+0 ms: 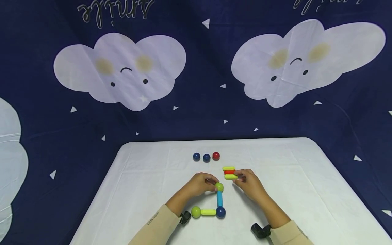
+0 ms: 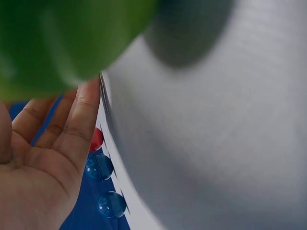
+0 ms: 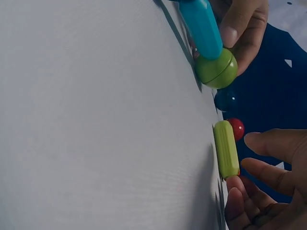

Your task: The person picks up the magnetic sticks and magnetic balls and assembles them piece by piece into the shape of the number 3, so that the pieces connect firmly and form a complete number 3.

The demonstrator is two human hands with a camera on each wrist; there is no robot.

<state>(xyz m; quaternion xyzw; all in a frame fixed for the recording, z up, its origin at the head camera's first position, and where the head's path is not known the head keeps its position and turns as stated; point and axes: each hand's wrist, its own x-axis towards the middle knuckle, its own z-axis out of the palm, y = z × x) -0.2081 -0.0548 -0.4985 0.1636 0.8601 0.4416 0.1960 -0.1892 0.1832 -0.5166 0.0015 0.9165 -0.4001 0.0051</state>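
My left hand (image 1: 200, 184) pinches a green ball (image 1: 219, 186) at the far end of a light blue rod (image 1: 219, 199). That rod runs to a dark blue ball (image 1: 220, 212), from which a yellow-green rod (image 1: 208, 212) leads left to another green ball (image 1: 196, 212), forming an L. My right hand (image 1: 250, 183) is at the right ends of a small group of rods: a red rod (image 1: 229, 172) between two yellow-green ones. In the right wrist view, its thumb and index finger are spread beside the nearer yellow-green rod (image 3: 226, 149); exact contact is hard to tell.
Two dark blue balls (image 1: 206, 158) and a red ball (image 1: 216, 156) lie in a row toward the back of the white table (image 1: 147, 190). Behind it hangs a dark blue cloth (image 1: 202, 68) with clouds. Black wrist cameras (image 1: 261, 230) sit near both sleeves.
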